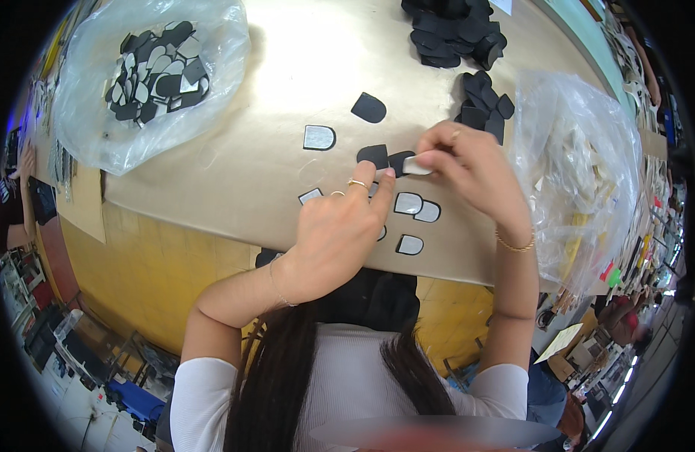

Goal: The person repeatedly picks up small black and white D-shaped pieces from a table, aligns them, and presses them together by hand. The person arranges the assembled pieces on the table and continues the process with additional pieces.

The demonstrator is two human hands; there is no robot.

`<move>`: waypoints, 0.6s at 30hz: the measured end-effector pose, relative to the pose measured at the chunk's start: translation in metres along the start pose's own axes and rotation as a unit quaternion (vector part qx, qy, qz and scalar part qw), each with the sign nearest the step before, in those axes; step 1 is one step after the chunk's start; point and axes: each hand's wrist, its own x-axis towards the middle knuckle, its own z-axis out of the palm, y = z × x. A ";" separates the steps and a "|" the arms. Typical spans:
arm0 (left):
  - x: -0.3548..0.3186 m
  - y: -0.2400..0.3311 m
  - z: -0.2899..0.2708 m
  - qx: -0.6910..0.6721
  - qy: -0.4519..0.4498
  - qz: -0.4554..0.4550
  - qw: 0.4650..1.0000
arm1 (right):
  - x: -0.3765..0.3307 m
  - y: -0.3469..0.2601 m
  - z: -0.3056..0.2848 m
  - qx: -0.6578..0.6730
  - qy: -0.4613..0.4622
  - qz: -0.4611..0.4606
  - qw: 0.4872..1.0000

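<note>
Pinching a small white piece (417, 166) between thumb and fingers, the right hand (471, 169) is working just beside a round-ended black patch (399, 160). The left hand (334, 230) is laying its fingertips by that patch and a second black patch (373, 155); whether it is gripping either, I cannot tell. Grey-faced patches (409, 203) are lying around the hands on the tan table (212, 184); a clear plastic bag (225, 98) is holding more at left.
</note>
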 end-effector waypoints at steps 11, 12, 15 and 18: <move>-0.011 0.008 0.004 -0.012 -0.014 -0.063 0.998 | 0.022 -0.005 -0.008 -0.024 -0.104 -0.015 0.994; -0.012 0.008 0.004 -0.018 -0.018 -0.066 0.997 | 0.023 -0.005 -0.006 -0.016 -0.106 -0.014 0.994; -0.013 0.009 0.003 -0.017 -0.023 -0.065 0.997 | 0.026 -0.004 -0.004 -0.010 -0.110 -0.010 0.994; -0.012 0.011 0.003 -0.017 -0.025 -0.059 0.998 | 0.027 -0.003 -0.002 -0.008 -0.111 -0.001 0.994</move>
